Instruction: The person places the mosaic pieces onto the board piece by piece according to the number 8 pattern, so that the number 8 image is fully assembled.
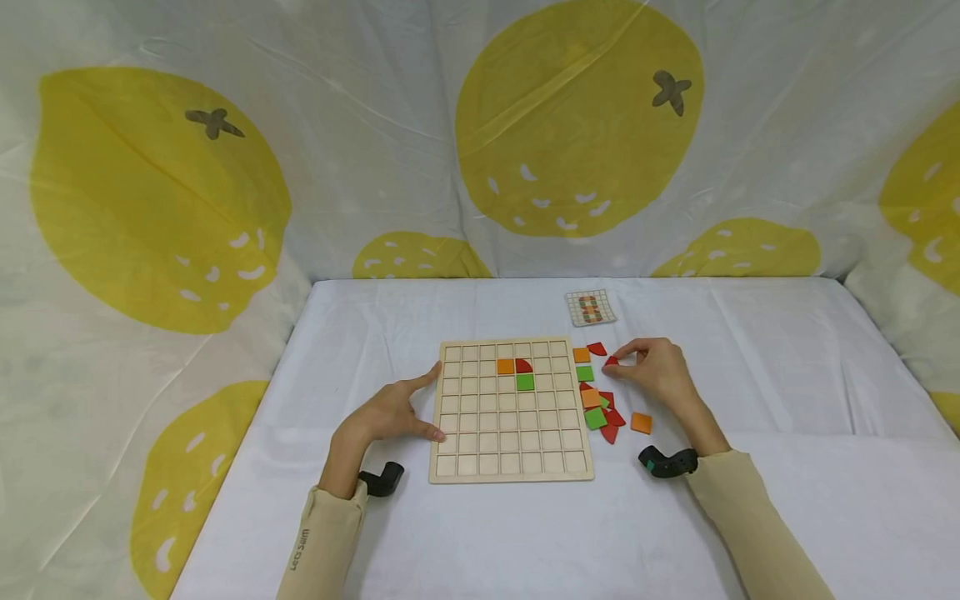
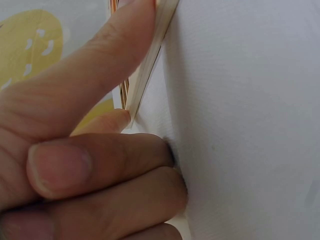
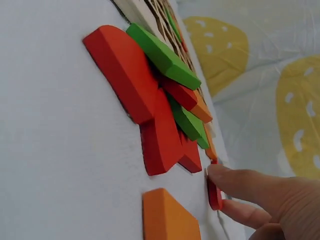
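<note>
A wooden grid board point(image 1: 487, 417) lies on the table, with one orange square point(image 1: 506, 367), one red quarter-circle piece point(image 1: 524, 366) and one green square point(image 1: 525, 382) in its upper cells. My left hand point(image 1: 390, 411) touches the board's left edge with spread thumb and index finger; its other fingers are curled against the cloth in the left wrist view. Right of the board, my right hand point(image 1: 660, 371) pinches a red quarter-circle piece point(image 3: 214, 192) between thumb and index finger. Another red piece point(image 1: 597, 349) lies just left of those fingertips.
Loose red, green and orange pieces point(image 1: 596, 418) overlap in a pile along the board's right edge. A separate orange square point(image 1: 641, 423) lies nearer my right wrist. Behind the board is a small pattern card point(image 1: 590, 308). A lemon-print cloth point(image 1: 577, 125) hangs at the back.
</note>
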{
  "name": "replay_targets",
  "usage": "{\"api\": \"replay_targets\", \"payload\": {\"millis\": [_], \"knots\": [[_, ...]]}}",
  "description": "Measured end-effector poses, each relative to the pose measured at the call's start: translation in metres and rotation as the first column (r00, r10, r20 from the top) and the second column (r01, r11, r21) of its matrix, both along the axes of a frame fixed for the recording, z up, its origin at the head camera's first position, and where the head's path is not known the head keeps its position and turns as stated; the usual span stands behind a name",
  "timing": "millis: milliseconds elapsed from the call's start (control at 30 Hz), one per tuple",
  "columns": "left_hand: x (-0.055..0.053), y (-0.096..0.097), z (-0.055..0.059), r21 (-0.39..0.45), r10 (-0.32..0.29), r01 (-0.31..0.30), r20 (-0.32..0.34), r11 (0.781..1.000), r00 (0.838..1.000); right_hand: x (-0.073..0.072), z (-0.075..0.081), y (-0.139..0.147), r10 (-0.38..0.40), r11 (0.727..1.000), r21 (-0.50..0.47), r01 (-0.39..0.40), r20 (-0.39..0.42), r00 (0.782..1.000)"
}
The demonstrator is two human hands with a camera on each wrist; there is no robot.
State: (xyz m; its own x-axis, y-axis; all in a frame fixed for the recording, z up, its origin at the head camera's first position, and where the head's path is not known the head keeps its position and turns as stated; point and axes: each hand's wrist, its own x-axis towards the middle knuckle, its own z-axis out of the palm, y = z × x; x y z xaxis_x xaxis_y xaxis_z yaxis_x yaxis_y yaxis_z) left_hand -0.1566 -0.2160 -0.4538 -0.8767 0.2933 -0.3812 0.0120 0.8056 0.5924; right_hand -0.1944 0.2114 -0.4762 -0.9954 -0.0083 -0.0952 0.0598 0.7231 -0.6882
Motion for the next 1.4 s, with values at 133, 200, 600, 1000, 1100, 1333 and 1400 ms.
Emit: {"api": "replay_targets", "payload": {"millis": [133,200,600,1000,1100,1333,1400], "knots": [[0.000,0.000,0.000,0.000,-0.004,0.004,0.001,1.000,1.000,-0.002,0.000,0.004,0.050,0.998,-0.031,-0.049,0.047,0.998],[0.000,0.000,0.000,0.000,-0.005,0.005,0.001,1.000,1.000,-0.003,-0.001,0.009,0.094,0.994,-0.056,-0.090,0.068,0.993],[0.000,0.000,0.002,-0.005,-0.006,0.006,0.000,1.000,1.000,-0.004,0.000,0.023,0.211,0.972,-0.133,-0.194,0.132,0.969],[0.000,0.000,0.001,0.001,-0.017,0.017,-0.009,1.000,1.000,-0.001,0.004,0.034,0.264,0.963,-0.102,-0.250,0.162,0.951],[0.000,0.000,0.001,-0.001,-0.021,0.021,-0.010,1.000,1.000,-0.001,0.003,0.036,0.272,0.959,-0.121,-0.256,0.152,0.950],[0.000,0.000,0.001,0.006,-0.003,0.003,0.006,1.000,1.000,-0.002,0.002,0.038,0.324,0.939,-0.165,-0.303,0.122,0.938],[0.000,0.000,0.002,0.000,0.003,-0.003,0.015,1.000,1.000,-0.002,0.001,0.037,0.324,0.939,-0.165,-0.303,0.120,0.938]]}}
